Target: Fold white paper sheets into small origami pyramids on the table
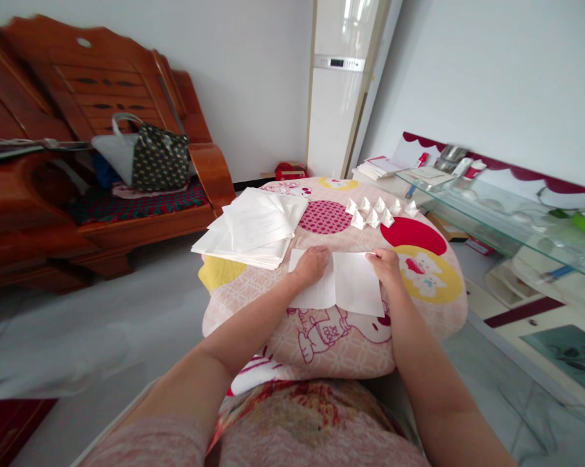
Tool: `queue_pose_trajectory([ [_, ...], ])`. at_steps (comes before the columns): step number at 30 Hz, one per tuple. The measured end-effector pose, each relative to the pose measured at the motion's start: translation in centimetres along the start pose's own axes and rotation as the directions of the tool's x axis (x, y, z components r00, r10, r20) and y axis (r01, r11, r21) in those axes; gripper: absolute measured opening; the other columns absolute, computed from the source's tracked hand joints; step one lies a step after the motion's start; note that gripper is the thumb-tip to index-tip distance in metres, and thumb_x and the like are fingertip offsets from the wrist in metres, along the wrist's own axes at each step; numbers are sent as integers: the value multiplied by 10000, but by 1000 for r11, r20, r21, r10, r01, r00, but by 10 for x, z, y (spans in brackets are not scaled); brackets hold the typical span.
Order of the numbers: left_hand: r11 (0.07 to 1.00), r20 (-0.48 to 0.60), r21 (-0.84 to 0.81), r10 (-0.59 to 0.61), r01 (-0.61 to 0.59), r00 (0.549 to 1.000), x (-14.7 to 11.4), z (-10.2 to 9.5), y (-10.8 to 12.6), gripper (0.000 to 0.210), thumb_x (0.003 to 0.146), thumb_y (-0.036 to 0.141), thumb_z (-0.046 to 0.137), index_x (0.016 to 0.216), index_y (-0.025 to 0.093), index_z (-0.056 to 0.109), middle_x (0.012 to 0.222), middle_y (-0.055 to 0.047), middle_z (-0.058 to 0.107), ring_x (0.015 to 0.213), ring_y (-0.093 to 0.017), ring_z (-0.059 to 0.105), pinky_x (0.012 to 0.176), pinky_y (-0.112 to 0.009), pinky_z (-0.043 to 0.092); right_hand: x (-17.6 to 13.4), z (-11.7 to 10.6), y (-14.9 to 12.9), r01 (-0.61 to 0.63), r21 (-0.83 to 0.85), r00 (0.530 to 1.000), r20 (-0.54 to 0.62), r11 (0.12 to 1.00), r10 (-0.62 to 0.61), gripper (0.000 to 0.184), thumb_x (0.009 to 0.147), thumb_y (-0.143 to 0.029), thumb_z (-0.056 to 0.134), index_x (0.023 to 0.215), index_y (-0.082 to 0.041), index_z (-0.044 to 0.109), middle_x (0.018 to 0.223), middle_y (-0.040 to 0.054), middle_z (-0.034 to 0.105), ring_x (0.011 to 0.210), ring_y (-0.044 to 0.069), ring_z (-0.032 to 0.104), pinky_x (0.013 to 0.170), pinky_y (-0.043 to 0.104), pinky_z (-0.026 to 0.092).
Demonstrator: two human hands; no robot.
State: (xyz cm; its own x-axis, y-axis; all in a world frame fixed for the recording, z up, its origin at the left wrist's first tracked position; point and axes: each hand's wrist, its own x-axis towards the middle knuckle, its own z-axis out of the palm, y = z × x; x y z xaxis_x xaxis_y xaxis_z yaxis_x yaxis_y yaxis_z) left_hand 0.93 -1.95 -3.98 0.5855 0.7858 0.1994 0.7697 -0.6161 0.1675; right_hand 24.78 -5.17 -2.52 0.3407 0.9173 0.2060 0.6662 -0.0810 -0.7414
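Observation:
A white sheet of paper (359, 285) with a crease down its middle lies before me on a cloth-covered table. My left hand (312, 264) rests on its left half, fingers curled against the paper near the far edge. At the far right corner, my right hand (386, 264) pinches the same sheet between thumb and fingers. Beyond the right hand stand several small pointed folded-paper pieces (373, 217), set in rows. To the left of the sheet lies a loose stack of white papers (253, 227), some with faint print.
A patterned tablecloth (341, 331) covers the rounded table. On the right stands a glass-topped table (511, 214) with papers, cups and a metal container. At the left is a wooden sofa (102, 71) holding a dotted bag (160, 157). A tall white cabinet-like unit (335, 117) stands behind.

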Motion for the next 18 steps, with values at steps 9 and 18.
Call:
queue_pose_trajectory([
  [9,992,38,59,-110,107,993,-12,7,3,517,1055,292,385,1568,261,440,1638,-80,442,1518,-278,396,1260,-548,290,-1,3,4,55,-237,997,-32,970,-64,399,739,-313,590,459,-248,313,469,-39,272,564,147,301,570,319,211],
  [18,994,27,65,-95,93,995,-13,7,4,529,1051,292,360,1570,227,440,1637,-93,441,1506,-290,405,1250,-565,297,-3,-1,0,19,-348,1000,1,937,-20,332,763,-307,600,462,-209,498,491,32,486,572,164,378,580,322,254],
])
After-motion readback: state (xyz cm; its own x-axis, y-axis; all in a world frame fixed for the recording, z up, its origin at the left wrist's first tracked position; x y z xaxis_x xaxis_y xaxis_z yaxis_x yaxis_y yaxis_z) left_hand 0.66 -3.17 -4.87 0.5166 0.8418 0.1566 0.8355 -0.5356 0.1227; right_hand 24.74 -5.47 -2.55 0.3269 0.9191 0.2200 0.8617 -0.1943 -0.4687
